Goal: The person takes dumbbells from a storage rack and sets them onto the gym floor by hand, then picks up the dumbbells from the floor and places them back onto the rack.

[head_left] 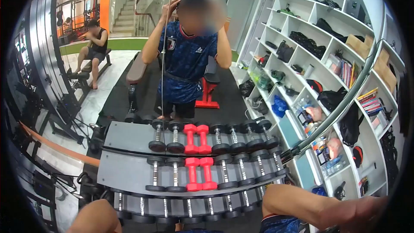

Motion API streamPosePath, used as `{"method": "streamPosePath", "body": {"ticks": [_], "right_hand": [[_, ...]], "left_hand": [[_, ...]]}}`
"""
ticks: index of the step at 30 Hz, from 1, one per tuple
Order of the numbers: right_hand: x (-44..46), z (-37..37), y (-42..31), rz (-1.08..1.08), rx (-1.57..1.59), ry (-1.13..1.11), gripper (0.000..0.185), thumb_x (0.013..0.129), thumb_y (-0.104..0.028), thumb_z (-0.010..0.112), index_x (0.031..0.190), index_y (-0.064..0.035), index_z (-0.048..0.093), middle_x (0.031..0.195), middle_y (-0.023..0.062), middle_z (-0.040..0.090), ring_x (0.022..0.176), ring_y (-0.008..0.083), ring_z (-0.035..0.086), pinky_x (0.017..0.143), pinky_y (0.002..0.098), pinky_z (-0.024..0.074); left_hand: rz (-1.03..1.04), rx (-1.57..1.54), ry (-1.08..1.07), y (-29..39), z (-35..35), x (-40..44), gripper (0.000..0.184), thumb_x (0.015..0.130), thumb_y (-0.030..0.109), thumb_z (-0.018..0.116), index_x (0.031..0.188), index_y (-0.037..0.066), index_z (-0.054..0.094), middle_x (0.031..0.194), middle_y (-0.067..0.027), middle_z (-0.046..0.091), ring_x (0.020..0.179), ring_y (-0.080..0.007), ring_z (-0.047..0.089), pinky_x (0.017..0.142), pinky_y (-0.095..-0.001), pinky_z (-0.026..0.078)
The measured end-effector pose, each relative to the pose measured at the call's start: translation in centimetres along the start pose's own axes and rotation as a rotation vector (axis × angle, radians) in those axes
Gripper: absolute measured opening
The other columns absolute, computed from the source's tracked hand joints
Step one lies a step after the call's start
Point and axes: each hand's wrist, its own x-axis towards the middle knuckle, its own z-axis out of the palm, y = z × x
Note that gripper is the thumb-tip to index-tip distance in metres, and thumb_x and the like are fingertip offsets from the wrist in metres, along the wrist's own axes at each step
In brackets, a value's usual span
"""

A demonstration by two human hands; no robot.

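Note:
Both of my arms are raised in front of a wall mirror, and my reflection stands behind the mirrored dumbbells. In the mirror, my left hand (pixel 171 7) is up at the side of my head, its fingers stretched out against the dark headwear. My right hand (pixel 366 212) is very close to the camera at the right edge, blurred, with its fingers hidden; its reflection at the head is blurred too. Below, a grey rack (pixel 125 170) carries red dumbbells (pixel 192 174) between black-and-chrome dumbbells (pixel 175 174). Neither hand touches them.
White shelves (pixel 297 67) with bags, books and bottles line the right side. A cable machine (pixel 47 51) stands at left. The mirror shows a padded bench (pixel 134 71) behind me and another person (pixel 95 43) seated on a bench.

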Motion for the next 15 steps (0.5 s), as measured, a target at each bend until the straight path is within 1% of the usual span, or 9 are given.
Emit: {"method": "streamPosePath", "body": {"ticks": [5, 9, 15], "right_hand": [[-0.2, 0.0, -1.6, 0.006, 0.030, -0.002, 0.024, 0.088, -0.013, 0.053, 0.111, -0.0043, 0.051, 0.108, 0.0075, 0.053, 0.095, 0.0193, 0.050, 0.081, 0.0302, 0.0409], [0.4, 0.1, -1.8, 0.021, 0.067, -0.002, 0.027, 0.089, -0.014, 0.052, 0.114, -0.0044, 0.050, 0.112, 0.0070, 0.051, 0.099, 0.0183, 0.048, 0.084, 0.0293, 0.0392], [0.6, 0.3, -2.3, 0.027, 0.098, -0.036, 0.031, 0.090, -0.017, 0.051, 0.119, -0.0046, 0.047, 0.118, 0.0064, 0.048, 0.104, 0.0170, 0.046, 0.088, 0.0281, 0.0367]], "left_hand": [[-0.001, -0.063, 0.013, 1.1, 0.4, -0.6, 0.022, 0.084, 0.018, 0.057, 0.103, 0.008, 0.060, 0.111, -0.0104, 0.056, 0.100, -0.0225, 0.052, 0.086, -0.0359, 0.047], [-0.035, -0.055, 0.003, 2.0, 0.1, -0.4, 0.022, 0.083, 0.017, 0.059, 0.104, 0.010, 0.061, 0.113, -0.0094, 0.055, 0.103, -0.0218, 0.052, 0.087, -0.0355, 0.047], [-0.030, -0.118, 0.012, 2.6, 0.2, -0.5, 0.024, 0.081, 0.015, 0.062, 0.104, 0.013, 0.063, 0.117, -0.0079, 0.054, 0.106, -0.0209, 0.050, 0.089, -0.0350, 0.046]]}}
